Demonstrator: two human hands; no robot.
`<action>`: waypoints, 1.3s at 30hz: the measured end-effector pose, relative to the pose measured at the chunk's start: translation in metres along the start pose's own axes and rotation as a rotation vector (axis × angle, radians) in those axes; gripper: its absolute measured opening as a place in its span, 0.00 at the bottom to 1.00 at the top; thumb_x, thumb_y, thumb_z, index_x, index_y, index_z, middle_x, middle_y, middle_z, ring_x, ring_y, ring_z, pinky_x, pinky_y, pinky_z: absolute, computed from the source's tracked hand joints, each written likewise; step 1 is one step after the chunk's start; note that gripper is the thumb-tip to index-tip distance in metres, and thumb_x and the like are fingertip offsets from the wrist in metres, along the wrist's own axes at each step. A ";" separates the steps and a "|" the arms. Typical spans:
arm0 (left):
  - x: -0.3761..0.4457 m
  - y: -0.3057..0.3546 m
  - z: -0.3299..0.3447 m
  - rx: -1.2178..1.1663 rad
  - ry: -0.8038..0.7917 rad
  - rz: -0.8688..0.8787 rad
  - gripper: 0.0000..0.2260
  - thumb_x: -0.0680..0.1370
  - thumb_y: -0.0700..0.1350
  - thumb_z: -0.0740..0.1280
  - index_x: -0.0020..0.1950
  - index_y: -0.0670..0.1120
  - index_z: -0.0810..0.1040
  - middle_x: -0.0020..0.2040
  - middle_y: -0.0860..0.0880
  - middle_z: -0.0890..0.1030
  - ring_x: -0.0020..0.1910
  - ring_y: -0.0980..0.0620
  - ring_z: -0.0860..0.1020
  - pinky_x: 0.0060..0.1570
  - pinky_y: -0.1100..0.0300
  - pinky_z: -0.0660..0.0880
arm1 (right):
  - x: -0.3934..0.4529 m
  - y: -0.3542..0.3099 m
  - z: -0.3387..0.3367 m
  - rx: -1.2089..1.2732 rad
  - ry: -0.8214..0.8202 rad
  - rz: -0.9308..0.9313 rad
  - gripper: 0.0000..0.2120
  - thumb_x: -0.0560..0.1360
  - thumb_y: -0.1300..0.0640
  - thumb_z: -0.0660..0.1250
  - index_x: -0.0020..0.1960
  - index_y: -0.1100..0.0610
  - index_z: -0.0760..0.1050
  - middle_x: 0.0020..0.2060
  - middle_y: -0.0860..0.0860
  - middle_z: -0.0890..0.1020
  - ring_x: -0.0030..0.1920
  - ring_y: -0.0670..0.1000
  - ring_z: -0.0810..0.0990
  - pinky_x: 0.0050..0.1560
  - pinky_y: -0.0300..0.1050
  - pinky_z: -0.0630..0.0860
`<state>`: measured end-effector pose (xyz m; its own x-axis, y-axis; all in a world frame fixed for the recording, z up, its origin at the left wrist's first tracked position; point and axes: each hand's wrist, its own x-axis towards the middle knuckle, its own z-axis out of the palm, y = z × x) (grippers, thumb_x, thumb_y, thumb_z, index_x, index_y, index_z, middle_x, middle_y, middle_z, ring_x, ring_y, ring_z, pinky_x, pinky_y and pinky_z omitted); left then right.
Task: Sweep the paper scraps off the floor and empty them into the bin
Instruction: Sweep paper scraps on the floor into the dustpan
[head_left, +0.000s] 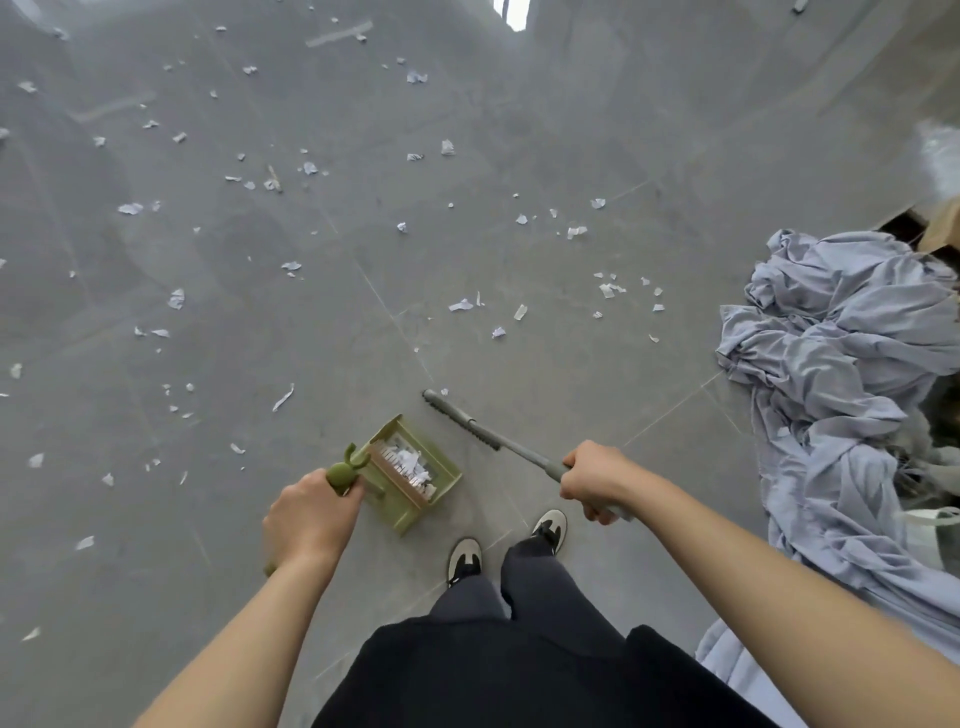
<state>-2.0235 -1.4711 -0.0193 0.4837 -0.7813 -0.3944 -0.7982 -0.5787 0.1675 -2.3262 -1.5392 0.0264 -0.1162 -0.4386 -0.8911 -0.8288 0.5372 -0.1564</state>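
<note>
My left hand (310, 512) grips the olive-green handle of a green dustpan (415, 475), which stands on the floor just ahead of my feet and holds a small heap of white paper scraps. My right hand (592, 480) grips the grey handle of a broom (470, 423); its narrow head points away to the upper left, just right of the dustpan. Several white paper scraps (462, 305) lie scattered over the grey tiled floor ahead and to the left. No bin is in view.
A big pile of crumpled pale blue-grey cloth (841, 364) covers the floor on the right. A brown cardboard edge (943, 228) shows behind it. My two shoes (506, 545) stand just behind the dustpan.
</note>
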 end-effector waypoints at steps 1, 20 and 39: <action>0.001 -0.002 -0.002 -0.003 0.004 -0.010 0.19 0.76 0.63 0.64 0.46 0.48 0.80 0.44 0.44 0.82 0.45 0.39 0.80 0.41 0.54 0.73 | 0.004 -0.005 0.000 0.001 -0.006 0.001 0.15 0.69 0.65 0.58 0.51 0.68 0.78 0.29 0.61 0.77 0.29 0.58 0.75 0.30 0.44 0.73; 0.038 0.062 -0.028 -0.026 0.099 -0.180 0.22 0.77 0.64 0.63 0.45 0.45 0.79 0.41 0.42 0.81 0.40 0.39 0.78 0.37 0.55 0.71 | 0.084 -0.074 -0.085 0.013 -0.092 -0.076 0.07 0.72 0.69 0.55 0.43 0.62 0.70 0.36 0.57 0.71 0.27 0.52 0.66 0.28 0.39 0.65; 0.105 0.223 -0.036 -0.045 0.134 -0.217 0.21 0.76 0.65 0.63 0.47 0.46 0.79 0.43 0.39 0.82 0.45 0.36 0.79 0.40 0.52 0.72 | 0.195 -0.105 -0.267 0.555 -0.152 0.159 0.11 0.77 0.65 0.48 0.45 0.56 0.68 0.32 0.50 0.65 0.15 0.45 0.62 0.18 0.28 0.59</action>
<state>-2.1381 -1.6906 0.0089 0.6875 -0.6603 -0.3023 -0.6553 -0.7434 0.1337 -2.4075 -1.8735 -0.0177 -0.1020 -0.2362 -0.9664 -0.3934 0.9018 -0.1789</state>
